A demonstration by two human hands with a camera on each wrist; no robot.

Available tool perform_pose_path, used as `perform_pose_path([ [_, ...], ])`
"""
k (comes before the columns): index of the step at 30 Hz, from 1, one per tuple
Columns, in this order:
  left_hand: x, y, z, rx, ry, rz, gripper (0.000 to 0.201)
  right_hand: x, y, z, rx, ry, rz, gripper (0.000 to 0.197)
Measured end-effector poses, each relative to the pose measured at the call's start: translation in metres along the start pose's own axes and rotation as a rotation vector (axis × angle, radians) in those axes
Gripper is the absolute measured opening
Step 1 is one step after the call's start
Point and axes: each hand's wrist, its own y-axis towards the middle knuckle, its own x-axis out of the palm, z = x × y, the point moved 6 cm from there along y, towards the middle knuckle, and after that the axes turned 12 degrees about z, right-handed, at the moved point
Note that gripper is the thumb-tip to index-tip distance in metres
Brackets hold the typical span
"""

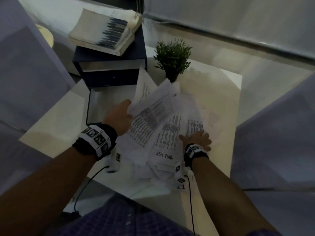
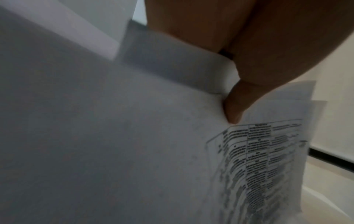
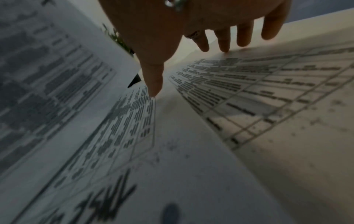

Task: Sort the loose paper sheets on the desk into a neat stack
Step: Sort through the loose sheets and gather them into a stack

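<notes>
A loose heap of printed paper sheets [image 1: 163, 133] lies across the middle of the white desk [image 1: 56, 120]. My left hand [image 1: 119, 116] grips the left edge of a few raised sheets [image 1: 150, 99], thumb pinched on them [image 2: 233, 109]; they stand tilted above the heap. My right hand [image 1: 197, 140] lies flat on the sheets at the heap's right side, fingers spread. In the right wrist view its fingertips [image 3: 224, 48] press on a sheet with a printed table [image 3: 258, 91]. A sheet with handwriting [image 1: 165, 156] lies near the front.
A dark blue drawer box [image 1: 110, 68] stands at the back left with its lower drawer [image 1: 97, 106] pulled open. A thick book [image 1: 104, 31] lies on top. A small potted plant [image 1: 172, 60] stands just behind the papers. Bare desk to the right.
</notes>
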Motion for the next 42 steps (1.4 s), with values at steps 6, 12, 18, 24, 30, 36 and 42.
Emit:
perform_pose_path([
  [6, -0.024, 0.021, 0.003, 0.065, -0.118, 0.045, 0.033, 0.024, -0.016, -0.026, -0.098, -0.086, -0.095, 0.129],
  [12, -0.037, 0.051, 0.020, 0.071, -0.356, 0.093, 0.029, 0.035, -0.022, -0.055, -0.124, -0.016, -0.099, 0.086],
  [18, -0.028, 0.075, 0.018, 0.073, -0.419, 0.051, 0.019, 0.024, -0.018, -0.049, 0.028, -0.045, -0.001, 0.059],
  [24, -0.021, 0.088, 0.020, 0.122, -0.445, 0.005, 0.020, 0.009, 0.006, -0.008, 0.213, -0.156, -0.016, 0.145],
  [30, -0.023, 0.096, 0.012, 0.082, -0.453, 0.002, 0.024, 0.007, 0.011, -0.006, 0.211, -0.070, -0.021, 0.151],
  [36, -0.017, 0.082, 0.010, 0.028, -0.454, 0.010, 0.030, -0.011, 0.010, 0.005, 0.258, 0.344, 0.008, 0.089],
  [42, -0.004, 0.055, 0.017, -0.044, -0.405, 0.014, 0.027, -0.023, 0.003, 0.000, 0.095, 0.426, -0.074, 0.044],
])
